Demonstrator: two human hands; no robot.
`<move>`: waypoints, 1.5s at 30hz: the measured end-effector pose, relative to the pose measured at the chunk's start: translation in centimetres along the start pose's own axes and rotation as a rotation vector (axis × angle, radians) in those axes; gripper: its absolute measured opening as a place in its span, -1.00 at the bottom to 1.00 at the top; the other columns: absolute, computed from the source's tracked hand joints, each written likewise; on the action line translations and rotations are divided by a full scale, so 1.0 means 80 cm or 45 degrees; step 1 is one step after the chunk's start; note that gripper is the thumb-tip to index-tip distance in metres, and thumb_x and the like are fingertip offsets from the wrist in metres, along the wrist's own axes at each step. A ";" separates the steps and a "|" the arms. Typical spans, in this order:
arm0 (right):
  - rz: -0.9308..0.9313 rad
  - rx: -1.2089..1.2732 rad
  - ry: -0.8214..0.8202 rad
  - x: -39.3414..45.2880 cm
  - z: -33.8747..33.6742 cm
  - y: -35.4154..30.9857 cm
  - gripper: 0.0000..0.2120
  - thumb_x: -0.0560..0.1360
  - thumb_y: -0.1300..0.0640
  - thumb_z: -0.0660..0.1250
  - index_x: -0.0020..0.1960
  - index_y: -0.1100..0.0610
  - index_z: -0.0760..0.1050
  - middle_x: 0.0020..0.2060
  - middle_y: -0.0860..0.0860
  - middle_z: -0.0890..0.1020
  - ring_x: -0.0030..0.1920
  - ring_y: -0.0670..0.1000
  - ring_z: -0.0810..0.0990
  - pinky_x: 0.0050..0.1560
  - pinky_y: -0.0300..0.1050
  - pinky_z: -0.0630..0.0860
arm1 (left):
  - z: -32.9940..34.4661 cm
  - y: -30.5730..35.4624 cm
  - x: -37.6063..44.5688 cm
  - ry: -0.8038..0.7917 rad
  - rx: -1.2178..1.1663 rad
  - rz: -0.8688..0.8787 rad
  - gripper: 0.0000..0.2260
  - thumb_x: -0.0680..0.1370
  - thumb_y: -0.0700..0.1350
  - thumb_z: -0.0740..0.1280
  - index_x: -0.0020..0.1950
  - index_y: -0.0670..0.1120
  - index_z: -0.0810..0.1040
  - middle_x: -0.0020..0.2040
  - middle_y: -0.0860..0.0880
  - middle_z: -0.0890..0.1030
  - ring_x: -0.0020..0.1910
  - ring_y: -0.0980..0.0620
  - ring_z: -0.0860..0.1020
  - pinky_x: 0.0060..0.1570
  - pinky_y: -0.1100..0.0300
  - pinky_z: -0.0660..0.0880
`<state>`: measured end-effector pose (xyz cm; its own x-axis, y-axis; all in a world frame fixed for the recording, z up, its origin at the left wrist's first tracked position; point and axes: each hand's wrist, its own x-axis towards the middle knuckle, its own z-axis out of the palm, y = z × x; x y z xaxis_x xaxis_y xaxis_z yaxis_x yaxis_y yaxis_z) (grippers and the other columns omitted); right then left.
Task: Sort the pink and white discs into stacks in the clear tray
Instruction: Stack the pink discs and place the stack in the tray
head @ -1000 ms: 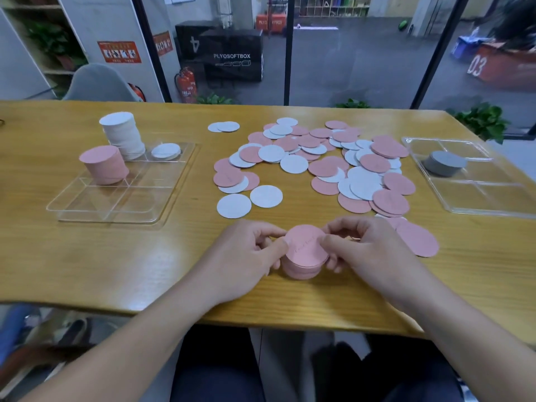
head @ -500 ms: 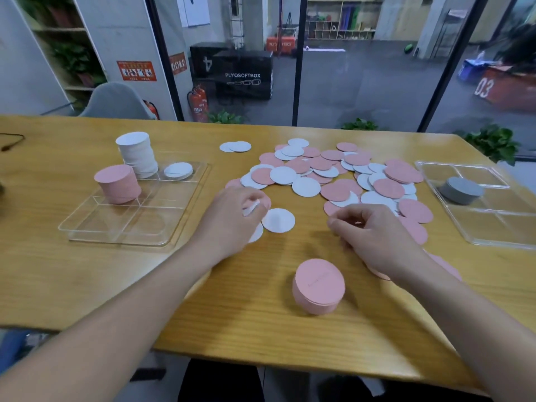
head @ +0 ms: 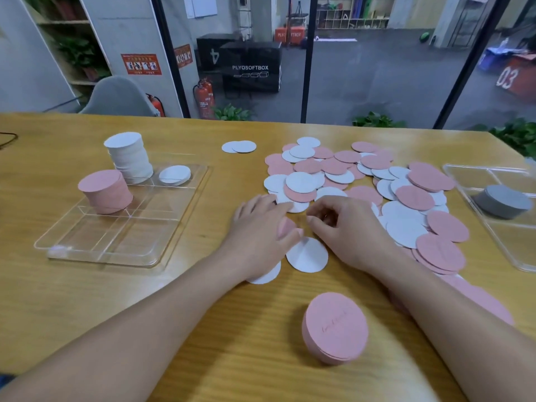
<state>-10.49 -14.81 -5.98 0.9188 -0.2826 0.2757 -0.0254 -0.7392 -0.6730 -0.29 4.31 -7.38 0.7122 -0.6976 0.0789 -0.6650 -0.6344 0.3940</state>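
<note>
Both hands work the loose disc pile (head: 362, 192): left hand (head: 261, 227) pinches a pink disc (head: 285, 227), right hand (head: 348, 224) curled, grip indeterminate; forearm contact may topple the near-edge pink stack (head: 335, 329).

Soft, even indoor light falls on the wooden table (head: 87, 300), casting faint shadows; wide-angle distortion bends the edges, and slight motion blur softens the frame.

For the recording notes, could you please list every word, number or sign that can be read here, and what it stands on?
"PLYOSOFTBOX": black box beyond the glass.
"4", lying sideways: second black box behind it.
"PLYOSOFTBOX", blurred, only partly legible: orange box farther back.
"03": orange block at right.
Red wall sign: pictograms, text too small to read.
Fire extinguisher label: too small to read.
Near pink stack: faint embossing, unreadable.
</note>
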 end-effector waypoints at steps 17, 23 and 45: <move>-0.112 -0.413 -0.015 -0.007 -0.015 0.018 -0.81 0.68 -0.07 0.38 0.01 -0.02 0.71 -0.03 -0.15 0.51 0.02 -0.10 0.49 -0.11 -0.11 0.42 | -0.034 -0.034 0.033 0.095 -0.233 -0.058 -0.77 0.73 0.18 0.26 -0.11 0.18 0.49 -0.13 0.13 0.42 0.10 -0.12 0.44 0.03 0.10 0.35; 0.081 -0.426 0.047 0.000 -0.006 0.021 -0.54 0.54 -0.34 0.45 0.24 -0.04 0.62 0.08 -0.16 0.48 0.06 -0.05 0.54 0.03 -0.05 0.54 | -0.064 -0.044 0.021 0.058 -0.085 -0.165 -0.68 0.54 0.35 0.46 0.15 0.20 0.66 0.09 0.19 0.55 0.08 0.09 0.57 -0.02 0.08 0.51; 0.300 -0.165 -0.062 -0.018 -0.025 -0.009 -0.53 0.42 -0.20 0.61 0.12 -0.08 0.43 -0.14 -0.14 0.65 -0.16 -0.13 0.60 -0.15 -0.04 0.56 | -0.049 -0.021 0.021 0.139 -0.854 -0.066 -0.89 0.71 -0.01 0.44 0.11 -0.03 0.60 -0.34 -0.07 0.62 -0.36 0.05 0.49 -0.28 0.10 0.39</move>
<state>-12.55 -15.10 -4.51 0.8993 -0.4288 0.0862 -0.2884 -0.7296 -0.6201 2.89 5.53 -4.29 0.7812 -0.6121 0.1226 -0.3713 -0.2978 0.8795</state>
